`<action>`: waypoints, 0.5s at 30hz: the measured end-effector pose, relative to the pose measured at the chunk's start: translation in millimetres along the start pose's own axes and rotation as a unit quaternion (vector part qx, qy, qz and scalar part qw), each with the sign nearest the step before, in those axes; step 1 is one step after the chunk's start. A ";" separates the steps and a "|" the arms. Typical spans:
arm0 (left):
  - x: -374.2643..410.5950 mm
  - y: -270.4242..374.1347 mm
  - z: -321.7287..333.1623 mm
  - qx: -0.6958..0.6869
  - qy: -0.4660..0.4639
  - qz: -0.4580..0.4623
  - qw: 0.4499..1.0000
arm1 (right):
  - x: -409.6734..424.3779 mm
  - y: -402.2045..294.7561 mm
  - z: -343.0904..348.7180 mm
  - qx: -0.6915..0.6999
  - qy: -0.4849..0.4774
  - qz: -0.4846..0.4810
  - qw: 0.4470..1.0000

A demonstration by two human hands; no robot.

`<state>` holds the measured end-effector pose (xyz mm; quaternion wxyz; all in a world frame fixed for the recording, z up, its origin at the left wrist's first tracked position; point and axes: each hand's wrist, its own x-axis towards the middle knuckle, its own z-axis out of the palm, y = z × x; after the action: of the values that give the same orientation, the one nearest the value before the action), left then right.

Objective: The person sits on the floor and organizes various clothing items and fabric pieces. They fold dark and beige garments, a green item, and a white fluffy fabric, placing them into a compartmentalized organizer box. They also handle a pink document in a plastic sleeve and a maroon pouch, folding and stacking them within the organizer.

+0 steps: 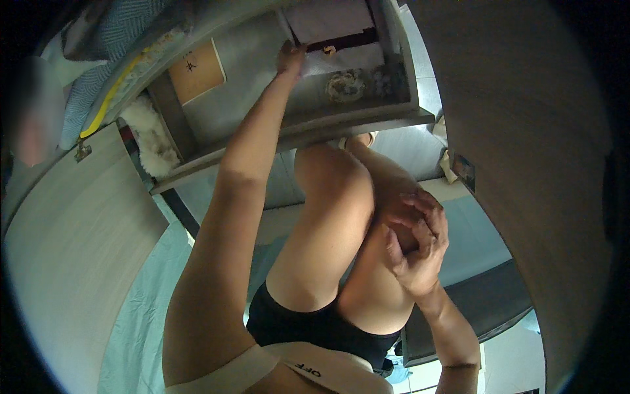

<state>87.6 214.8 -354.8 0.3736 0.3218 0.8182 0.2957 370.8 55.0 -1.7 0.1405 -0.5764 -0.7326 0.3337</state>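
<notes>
My left hand (293, 59) reaches into an open drawer (295, 128) and touches the left edge of a pale flat box with dark trim (334, 27). Its fingertips are partly hidden, so a grip on the edge cannot be made out. Below the box lie a clear plastic piece (352, 58) and a round coil of what look like beads (346, 86). Toward the drawer's left side is a tan booklet (197, 71) bearing writing. My right hand (418, 246) hovers by my bent legs, fingers curled and apart, with nothing in it.
White fluffy material (150, 138) sits at the drawer's left end. A wooden panel (517, 123) rises on the right and a pale one (83, 207) on the left. Patterned blue fabric (123, 29) and a yellow strip (110, 98) lie upper left.
</notes>
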 end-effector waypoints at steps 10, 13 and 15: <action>-60.6 76.0 70.3 -0.164 -0.202 0.143 0.955 | -2.2 -3.4 -1.3 -0.008 0.009 0.022 1.000; -25.9 87.9 115.1 -0.229 -0.170 0.133 0.949 | 0.2 -5.8 0.6 -0.007 -0.003 -0.002 1.000; -16.7 95.1 125.7 -0.209 -0.167 0.135 0.954 | 2.6 -4.5 1.5 -0.009 -0.005 -0.002 1.000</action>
<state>226.0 291.7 -347.5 0.5202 0.3888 0.6133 0.4496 365.8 56.5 -0.3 0.1327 -0.5748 -0.7371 0.3297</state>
